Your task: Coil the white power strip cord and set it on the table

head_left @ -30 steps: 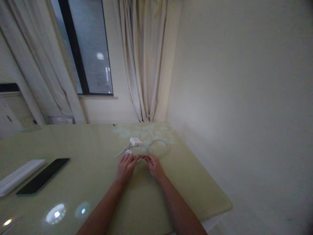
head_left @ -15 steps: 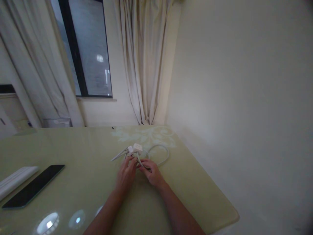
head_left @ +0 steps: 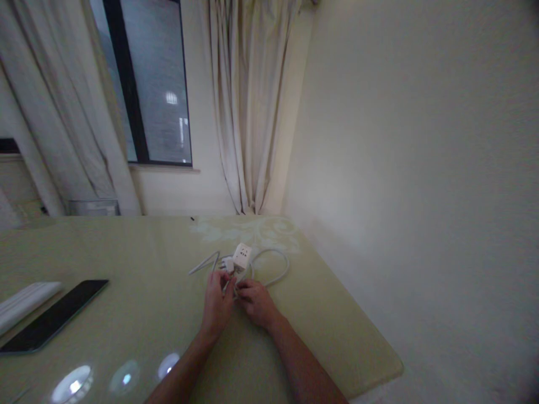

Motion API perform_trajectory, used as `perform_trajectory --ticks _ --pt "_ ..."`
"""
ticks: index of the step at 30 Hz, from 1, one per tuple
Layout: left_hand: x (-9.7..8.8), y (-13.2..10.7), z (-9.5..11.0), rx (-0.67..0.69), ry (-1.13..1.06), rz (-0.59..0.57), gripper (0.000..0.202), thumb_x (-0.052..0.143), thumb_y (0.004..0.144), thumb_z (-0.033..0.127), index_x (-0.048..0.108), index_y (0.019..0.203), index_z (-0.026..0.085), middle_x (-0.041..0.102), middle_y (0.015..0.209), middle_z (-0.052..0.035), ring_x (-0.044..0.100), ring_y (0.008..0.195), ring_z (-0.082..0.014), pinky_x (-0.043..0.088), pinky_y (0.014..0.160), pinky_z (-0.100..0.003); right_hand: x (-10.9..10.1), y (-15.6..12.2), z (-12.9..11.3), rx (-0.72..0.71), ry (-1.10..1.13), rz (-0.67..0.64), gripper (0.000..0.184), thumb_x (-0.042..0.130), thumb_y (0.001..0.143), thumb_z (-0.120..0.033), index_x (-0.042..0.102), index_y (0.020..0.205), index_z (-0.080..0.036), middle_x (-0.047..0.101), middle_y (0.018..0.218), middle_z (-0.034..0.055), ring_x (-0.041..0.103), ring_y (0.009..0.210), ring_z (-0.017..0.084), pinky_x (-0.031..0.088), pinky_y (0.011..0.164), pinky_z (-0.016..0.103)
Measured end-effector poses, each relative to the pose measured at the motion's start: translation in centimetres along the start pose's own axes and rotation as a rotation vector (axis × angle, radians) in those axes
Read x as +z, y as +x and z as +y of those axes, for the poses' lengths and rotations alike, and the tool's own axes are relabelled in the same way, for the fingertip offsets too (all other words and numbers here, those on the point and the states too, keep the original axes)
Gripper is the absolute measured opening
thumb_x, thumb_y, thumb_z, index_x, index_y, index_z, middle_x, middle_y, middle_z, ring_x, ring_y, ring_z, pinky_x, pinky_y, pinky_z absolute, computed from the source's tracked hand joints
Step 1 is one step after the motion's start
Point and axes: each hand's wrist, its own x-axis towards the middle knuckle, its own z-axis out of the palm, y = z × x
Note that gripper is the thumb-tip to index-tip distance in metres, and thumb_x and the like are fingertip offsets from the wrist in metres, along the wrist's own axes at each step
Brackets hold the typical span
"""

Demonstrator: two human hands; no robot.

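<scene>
My left hand (head_left: 217, 303) and my right hand (head_left: 258, 303) are close together over the table, fingertips almost meeting. Both are closed in a pinch on the white cable of an extension cord (head_left: 288, 265). Just beyond the fingertips, the cord's small white socket block (head_left: 242, 256) is tilted so its face with the outlet holes shows. Left of the block is a white plug (head_left: 228, 263) with its prongs pointing left. One bend of cable reaches out to the left, and a wider loop curves on the right. The exact grip on the cable is partly hidden by my fingers.
A pale green tabletop (head_left: 138, 252) lies under everything, with its right edge along a wall (head_left: 400, 168). At left are a dark flat slab (head_left: 56, 317) and a long white object (head_left: 27, 303). A tiny black piece (head_left: 192, 219) lies near the back edge. Curtains (head_left: 252, 112) hang behind.
The socket block has tipped up and turned, so its outlet face now shows. The plug's prongs have come into sight. Both hands have shifted slightly while staying on the cable.
</scene>
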Motion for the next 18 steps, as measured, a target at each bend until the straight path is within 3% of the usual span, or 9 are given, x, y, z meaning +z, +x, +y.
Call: perform_trajectory --ticks 4,8,12,15,18 --pt "0.2 0.6 0.1 -0.25 -0.373 -0.001 0.045 0.08 0.08 0.056 0.05 0.087 0.024 0.07 0.087 -0.0038 0.071 0.083 -0.022 0.053 0.069 -0.029 0.0 -0.1 0.2 0.006 -0.004 0.003 0.018 0.075 0.089 -0.014 0.085 0.101 -0.023 0.079 0.111 0.0079 0.073 0.102 0.022 0.054 0.094 0.031" --pt "0.5 0.5 0.9 -0.397 -0.602 0.088 0.056 0.094 0.065 0.049 0.048 0.083 0.023 0.071 0.09 -0.0005 0.072 0.088 -0.019 0.053 0.073 -0.025 -0.3 -0.3 0.0 0.006 0.008 0.021 0.021 0.072 0.092 -0.014 0.085 0.105 -0.024 0.079 0.115 0.0084 0.073 0.105 0.022 0.055 0.096 0.031" --pt "1.0 0.1 1.0 -0.487 -0.625 0.049 0.059 0.092 0.06 0.063 0.06 0.085 0.02 0.073 0.082 -0.003 0.07 0.074 -0.0191 0.054 0.066 -0.028 -0.3 -0.3 0.0 -0.01 0.015 0.03 0.027 0.068 0.092 -0.01 0.085 0.107 -0.025 0.079 0.119 0.0079 0.073 0.112 0.023 0.055 0.102 0.033" --pt "1.2 0.0 1.0 -0.554 -0.546 -0.029 0.071 0.086 0.06 0.076 0.075 0.094 0.015 0.076 0.083 -0.0081 0.071 0.075 -0.0224 0.054 0.066 -0.03 -0.3 -0.2 -0.1 -0.017 0.034 0.025 0.03 0.068 0.091 -0.007 0.084 0.108 -0.025 0.079 0.121 0.0072 0.074 0.113 0.023 0.055 0.103 0.034" --pt "1.1 0.1 1.3 -0.55 -0.5 -0.056 0.074 0.082 0.062 0.08 0.079 0.097 0.015 0.079 0.087 -0.01 0.071 0.079 -0.0231 0.054 0.069 -0.03 -0.3 -0.2 -0.2 -0.013 0.066 0.035 0.029 0.07 0.09 -0.007 0.084 0.109 -0.025 0.078 0.123 0.0077 0.074 0.114 0.023 0.056 0.103 0.035"
